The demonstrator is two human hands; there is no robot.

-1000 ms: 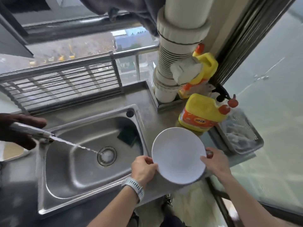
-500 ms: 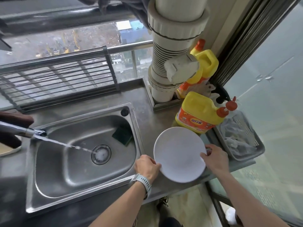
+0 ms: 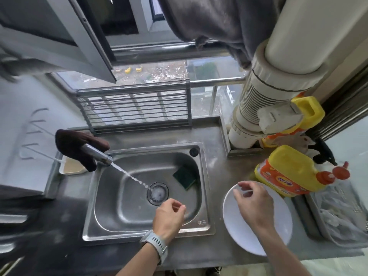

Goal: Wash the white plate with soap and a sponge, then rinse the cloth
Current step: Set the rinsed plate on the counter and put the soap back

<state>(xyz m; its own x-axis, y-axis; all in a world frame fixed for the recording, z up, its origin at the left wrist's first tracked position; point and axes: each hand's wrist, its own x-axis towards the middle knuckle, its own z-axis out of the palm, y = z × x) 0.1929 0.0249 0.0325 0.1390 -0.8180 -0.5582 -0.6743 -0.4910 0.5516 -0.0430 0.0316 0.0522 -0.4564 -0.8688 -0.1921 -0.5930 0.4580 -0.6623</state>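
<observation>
The white plate [image 3: 247, 234] lies flat on the steel counter to the right of the sink [image 3: 207, 196]. My right hand [image 3: 253, 204] hovers over its far half, fingers loosely curled near the far rim and gripping nothing. Over the sink's front right part, my left hand [image 3: 169, 218] is empty with its fingers loosely bent. A green sponge [image 3: 184, 177] leans inside the sink at its right wall. A dark brown cloth [image 3: 77, 145] hangs over the tap [image 3: 97, 154], which runs a thin stream into the drain [image 3: 157, 193]. A yellow soap jug [image 3: 288, 172] stands just behind the plate.
A second yellow jug [image 3: 306, 112] stands behind a wide white pipe [image 3: 264, 100] at the back right. A metal tray [image 3: 342, 214] with plastic wrap sits at the far right. A wire rack [image 3: 135, 108] lines the window ledge. The counter's front edge is close to the plate.
My left hand let go of the plate and moved left over the sink. The plate now lies flat on the counter, and my right hand slid from its right rim across its top.
</observation>
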